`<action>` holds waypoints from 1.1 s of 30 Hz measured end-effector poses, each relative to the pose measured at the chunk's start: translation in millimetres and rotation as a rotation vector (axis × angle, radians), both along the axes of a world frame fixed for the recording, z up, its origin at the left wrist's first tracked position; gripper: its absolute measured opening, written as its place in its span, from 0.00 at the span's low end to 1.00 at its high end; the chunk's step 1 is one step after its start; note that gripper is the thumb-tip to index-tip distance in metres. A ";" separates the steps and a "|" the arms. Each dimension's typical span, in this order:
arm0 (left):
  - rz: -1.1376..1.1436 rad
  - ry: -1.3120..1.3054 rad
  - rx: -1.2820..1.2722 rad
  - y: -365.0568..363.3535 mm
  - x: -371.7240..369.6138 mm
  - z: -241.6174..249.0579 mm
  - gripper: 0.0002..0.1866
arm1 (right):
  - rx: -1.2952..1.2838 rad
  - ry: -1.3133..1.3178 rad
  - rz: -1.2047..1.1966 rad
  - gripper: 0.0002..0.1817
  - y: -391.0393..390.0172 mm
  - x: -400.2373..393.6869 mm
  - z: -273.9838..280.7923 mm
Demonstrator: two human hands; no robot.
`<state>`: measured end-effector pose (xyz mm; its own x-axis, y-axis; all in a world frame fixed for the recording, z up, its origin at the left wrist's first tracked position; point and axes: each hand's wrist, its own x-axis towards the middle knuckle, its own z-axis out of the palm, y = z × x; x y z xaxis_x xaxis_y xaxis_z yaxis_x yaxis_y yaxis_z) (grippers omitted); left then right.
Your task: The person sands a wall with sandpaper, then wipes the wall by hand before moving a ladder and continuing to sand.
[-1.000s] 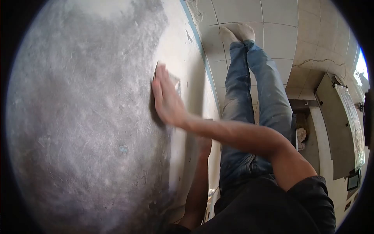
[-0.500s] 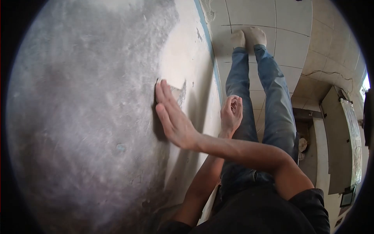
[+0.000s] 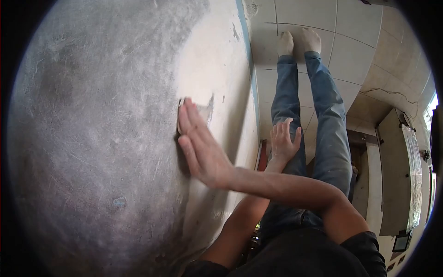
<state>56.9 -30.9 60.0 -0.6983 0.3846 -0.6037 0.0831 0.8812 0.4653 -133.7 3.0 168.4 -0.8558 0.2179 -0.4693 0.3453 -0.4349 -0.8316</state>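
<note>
My right hand (image 3: 203, 150) lies flat on the wall (image 3: 106, 115), its fingers stretched and pressed together. Under the fingers, a thin sheet (image 3: 180, 115) that looks like sandpaper shows only a pale edge; the palm hides the rest. The wall is scuffed, mottled grey, with a pale cream patch (image 3: 196, 69) above the hand. A chipped spot (image 3: 208, 111) shows just right of the fingertips. My left hand (image 3: 284, 142) is held over my left leg, with its fingers apart and nothing in it. It is beneath my right forearm in view.
A blue strip (image 3: 249, 51) runs along the wall's lower edge beside the light floor tiles (image 3: 304, 14). My legs (image 3: 323, 115) in jeans and my feet stand there. To the right are a grey cabinet panel (image 3: 394, 171) and a thin cable (image 3: 392, 92).
My left hand has gone from curled to open, its fingers spread. My right hand stays against the wall, slightly further left and lower in view. The view has shifted a little.
</note>
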 end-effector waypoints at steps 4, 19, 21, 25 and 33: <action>-0.047 -0.068 -0.159 9.5 -7.6 1.4 0.24 | 0.082 -0.162 -0.081 0.33 7.0 -35.7 -59.1; -0.275 -0.169 -0.305 9.3 -9.0 -16.9 0.26 | -0.049 -0.102 -0.155 0.32 31.4 -53.3 -64.7; -0.288 -0.186 -0.299 10.8 -8.9 -25.4 0.25 | -0.033 -0.006 -0.155 0.33 18.7 -33.4 -35.0; -0.281 -0.245 -0.304 7.8 -7.8 -20.9 0.25 | -0.046 0.123 -0.046 0.33 3.9 1.7 -16.8; -0.312 -0.284 -0.289 -0.2 6.9 -31.5 0.25 | 0.076 -0.023 -0.196 0.32 24.9 -55.8 -80.8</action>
<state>63.7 -31.0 28.5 -0.3697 0.3376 -0.8657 0.2680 0.9308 0.2485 -189.5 27.8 87.5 -0.7826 0.4146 -0.4644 0.2801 -0.4317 -0.8575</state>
